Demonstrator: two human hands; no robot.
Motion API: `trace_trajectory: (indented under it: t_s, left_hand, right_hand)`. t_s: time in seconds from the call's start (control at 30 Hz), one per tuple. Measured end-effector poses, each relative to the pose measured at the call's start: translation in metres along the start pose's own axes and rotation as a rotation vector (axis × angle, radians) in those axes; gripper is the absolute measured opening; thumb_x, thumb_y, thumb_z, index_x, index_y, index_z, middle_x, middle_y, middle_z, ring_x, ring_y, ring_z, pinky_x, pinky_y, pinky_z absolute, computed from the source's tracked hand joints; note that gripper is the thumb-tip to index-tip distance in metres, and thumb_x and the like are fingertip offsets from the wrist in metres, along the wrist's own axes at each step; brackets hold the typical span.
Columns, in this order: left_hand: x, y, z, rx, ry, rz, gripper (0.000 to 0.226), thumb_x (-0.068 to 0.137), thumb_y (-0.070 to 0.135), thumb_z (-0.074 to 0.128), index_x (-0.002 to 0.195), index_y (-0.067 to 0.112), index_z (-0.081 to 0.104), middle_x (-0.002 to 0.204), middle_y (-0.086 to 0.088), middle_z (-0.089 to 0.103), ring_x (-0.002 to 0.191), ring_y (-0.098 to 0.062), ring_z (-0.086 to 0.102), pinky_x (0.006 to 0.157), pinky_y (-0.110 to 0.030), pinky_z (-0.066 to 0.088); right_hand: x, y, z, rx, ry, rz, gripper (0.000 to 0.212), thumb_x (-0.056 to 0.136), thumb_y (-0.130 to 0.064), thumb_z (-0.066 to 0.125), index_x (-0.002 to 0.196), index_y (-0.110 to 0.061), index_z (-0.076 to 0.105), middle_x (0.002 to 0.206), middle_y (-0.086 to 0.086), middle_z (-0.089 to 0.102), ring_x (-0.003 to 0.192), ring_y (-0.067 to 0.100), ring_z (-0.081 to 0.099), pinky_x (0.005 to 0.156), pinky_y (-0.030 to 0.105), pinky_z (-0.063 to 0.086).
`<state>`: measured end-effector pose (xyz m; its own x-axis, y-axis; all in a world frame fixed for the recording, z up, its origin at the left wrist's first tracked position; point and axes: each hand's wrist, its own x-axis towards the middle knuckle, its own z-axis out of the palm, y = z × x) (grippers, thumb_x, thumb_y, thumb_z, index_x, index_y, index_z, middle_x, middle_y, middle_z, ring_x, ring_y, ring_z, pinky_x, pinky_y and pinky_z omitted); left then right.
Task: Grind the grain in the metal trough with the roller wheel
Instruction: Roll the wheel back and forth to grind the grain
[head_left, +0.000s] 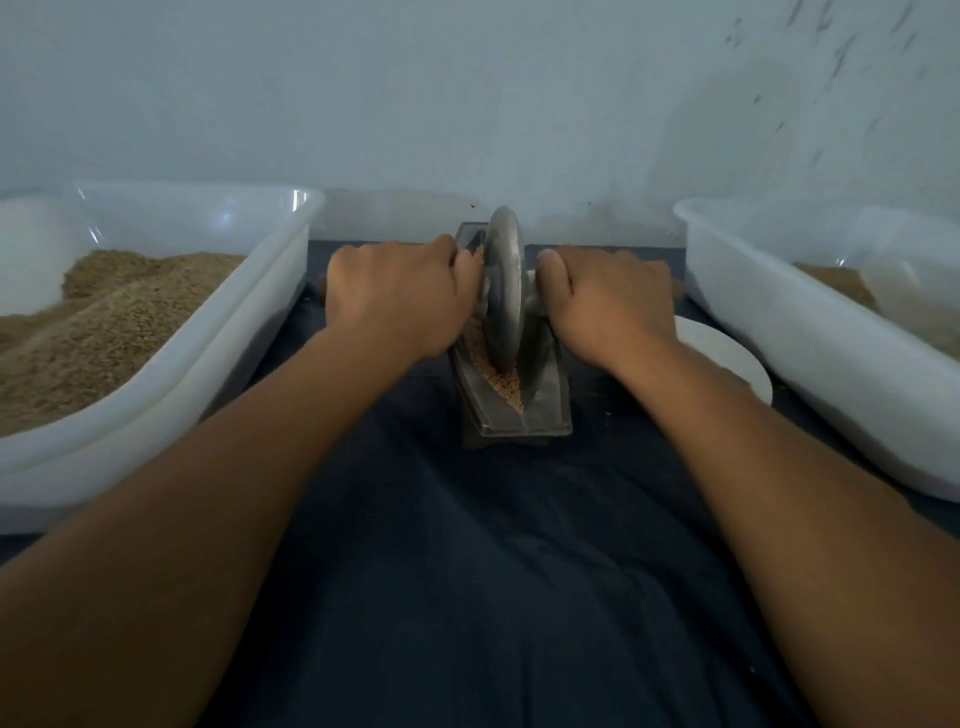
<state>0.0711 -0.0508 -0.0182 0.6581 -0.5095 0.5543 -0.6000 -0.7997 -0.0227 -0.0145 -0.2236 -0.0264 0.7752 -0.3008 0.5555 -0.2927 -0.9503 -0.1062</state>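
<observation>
Left hand: the left hand (397, 299) is curled tight round the axle handle on its side of the wheel
Right hand: the right hand (602, 304) is wrapped round the opposite handle; knuckles level
Roller wheel: the roller wheel (504, 288) stands upright between the fists, near the far end
Trough: the metal trough (545, 402) sits on dark cloth; grain (506, 384) is heaped at its near tip
Technique: press evenly; keep the wheel upright; roll back through the heap
Flanks: a white tub (234, 332) of grain left; another tub (810, 332) right
</observation>
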Motion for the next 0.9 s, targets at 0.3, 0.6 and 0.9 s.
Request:
trace_trajectory:
  t_s: [0.3,0.6,0.9]
  left_hand:
    - [-0.007,-0.002,-0.01,-0.104,-0.108,-0.043,0.04,0.099,0.047,0.014,0.085,0.025,0.044,0.071,-0.003,0.048,0.059,-0.02,0.04,0.064,-0.039,0.041]
    - [-0.009,0.0,-0.02,-0.069,-0.137,0.003,0.041,0.097,0.047,0.016,0.086,0.026,0.049,0.075,-0.002,0.049,0.068,-0.024,0.046,0.067,-0.038,0.038]
    - [-0.009,-0.001,-0.023,-0.089,-0.181,-0.012,0.041,0.095,0.049,0.016,0.075,0.027,0.044,0.073,0.001,0.047,0.073,-0.025,0.049,0.07,-0.039,0.037]
  right_hand:
    - [-0.013,-0.005,-0.012,-0.018,0.069,-0.015,0.046,0.102,-0.039,0.025,0.062,-0.024,0.04,0.061,-0.005,0.044,0.07,0.025,0.044,0.079,0.042,0.034]
    - [-0.012,-0.003,-0.022,0.039,0.052,0.086,0.046,0.097,-0.04,0.033,0.061,-0.016,0.05,0.059,0.002,0.052,0.054,0.019,0.044,0.053,0.031,0.027]
    - [-0.012,-0.006,-0.025,0.041,0.09,0.106,0.043,0.094,-0.041,0.038,0.063,-0.015,0.054,0.058,0.0,0.053,0.053,0.018,0.046,0.05,0.027,0.028]
